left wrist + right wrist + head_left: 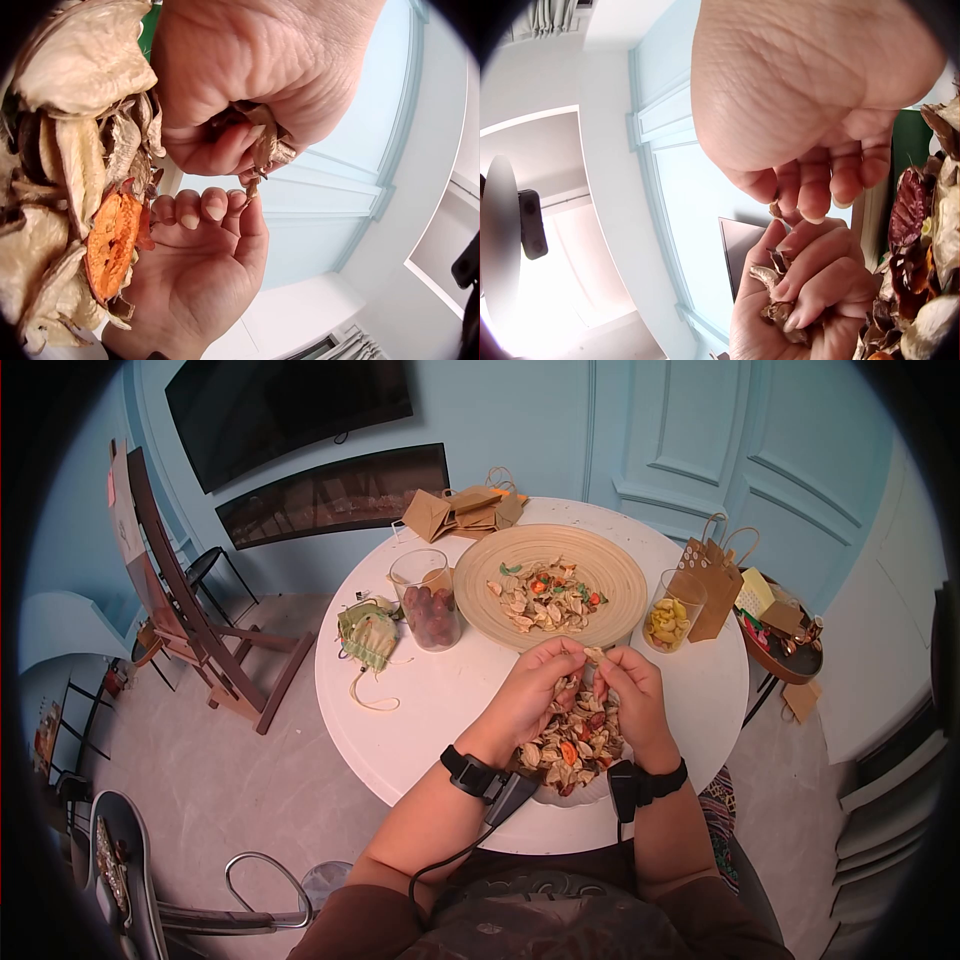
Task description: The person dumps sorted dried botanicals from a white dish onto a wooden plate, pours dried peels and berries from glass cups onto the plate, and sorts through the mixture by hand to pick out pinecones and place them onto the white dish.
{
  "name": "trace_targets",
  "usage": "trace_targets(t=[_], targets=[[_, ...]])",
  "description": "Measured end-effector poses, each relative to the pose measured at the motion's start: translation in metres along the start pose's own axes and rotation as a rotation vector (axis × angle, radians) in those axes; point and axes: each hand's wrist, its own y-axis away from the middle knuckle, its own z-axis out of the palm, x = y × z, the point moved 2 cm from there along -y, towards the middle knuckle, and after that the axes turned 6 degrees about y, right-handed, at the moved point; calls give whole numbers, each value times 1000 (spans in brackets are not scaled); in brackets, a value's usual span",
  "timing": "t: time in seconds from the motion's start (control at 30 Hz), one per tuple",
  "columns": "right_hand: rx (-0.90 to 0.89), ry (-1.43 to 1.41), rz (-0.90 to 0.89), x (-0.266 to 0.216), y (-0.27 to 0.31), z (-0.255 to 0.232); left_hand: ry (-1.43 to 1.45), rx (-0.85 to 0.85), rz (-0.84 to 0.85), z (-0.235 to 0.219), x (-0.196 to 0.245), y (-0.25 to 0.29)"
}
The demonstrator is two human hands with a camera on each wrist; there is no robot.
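Right wrist: hands (826,268), left gripping dried petals (781,310); head alone: glass (684,587).

Studio-like room (520,435), easel (178,595), wall screen (290,415), paper bags (468,512)

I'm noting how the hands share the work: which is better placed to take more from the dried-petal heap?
Probably the right hand: it seems to pinch just one small dried piece, while the left hand curls round several dried petals. Both are close to the heap.
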Motion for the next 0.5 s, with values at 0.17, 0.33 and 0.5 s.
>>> trace_targets(t=[0.17,0.33,0.5], targets=[[-20,7,4,0,0,-1,-10,-6,-1,0,0,0],[-46,-1,10,-1,0,0,-21,-7,-1,1,1,1],[-54,-1,8,-1,0,-1,-2,-7,-11,1,0,0]])
